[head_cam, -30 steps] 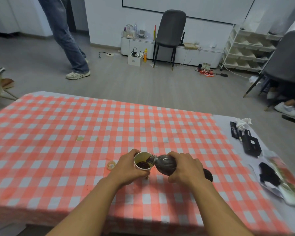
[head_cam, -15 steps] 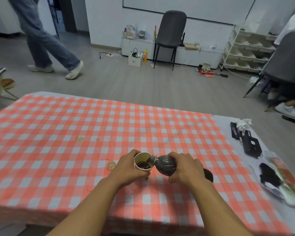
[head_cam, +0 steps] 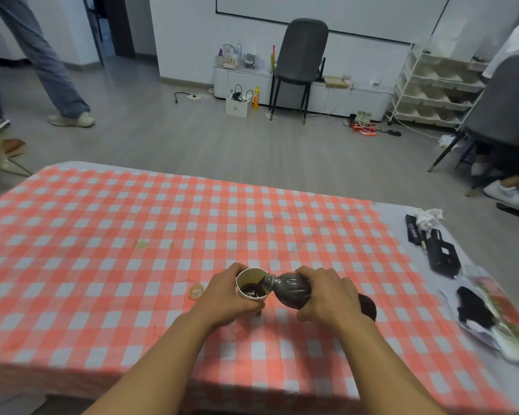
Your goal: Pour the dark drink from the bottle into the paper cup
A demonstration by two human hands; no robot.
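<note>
We note a red-checked tablecloth (head_cam: pixel 132 235), grey plank floor (head_cam: pixel 162 139), no legible writing. Our left hand (head_cam: pixel 225 295) grips the paper cup (head_cam: pixel 250 287); our right hand (head_cam: pixel 327 295) grips the tilted bottle (head_cam: pixel 291 290).

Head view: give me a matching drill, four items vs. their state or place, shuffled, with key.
Items:
1. paper cup
2. bottle
3. bottle cap
4. crumpled tissue

States:
A. lying loose on the cloth, left of the left hand
B. tipped sideways in the right hand, mouth over a rim
C. at the far right, off the checked cloth
D. held upright, dark liquid inside

Pairs: 1-D, 2-B, 3-A, 4-C
</note>
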